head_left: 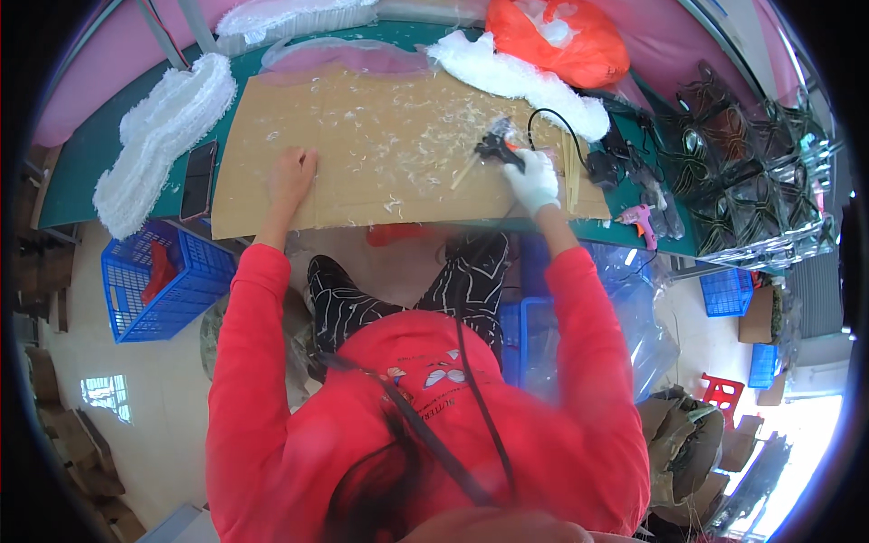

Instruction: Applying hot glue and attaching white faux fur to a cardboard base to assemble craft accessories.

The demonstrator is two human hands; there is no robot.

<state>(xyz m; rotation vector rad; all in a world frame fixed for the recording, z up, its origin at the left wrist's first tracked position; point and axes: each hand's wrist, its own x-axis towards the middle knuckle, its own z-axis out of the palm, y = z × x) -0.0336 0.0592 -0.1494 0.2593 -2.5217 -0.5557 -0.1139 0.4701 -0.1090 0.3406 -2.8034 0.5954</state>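
Black tool (494, 145): just ahead and left of white-gloved right hand (534, 183), fingers clamped on it. Thin tan stick (464, 172) left of same hand, near tool. Cardboard sheet (380, 195) beneath both hands, strewn with white scraps (389, 110). Bare left hand (292, 176) on cardboard, fingers curled together; contents, if any, cannot be told. Phone (198, 181) left of left hand; pink glue gun (641, 223) right of gloved hand.
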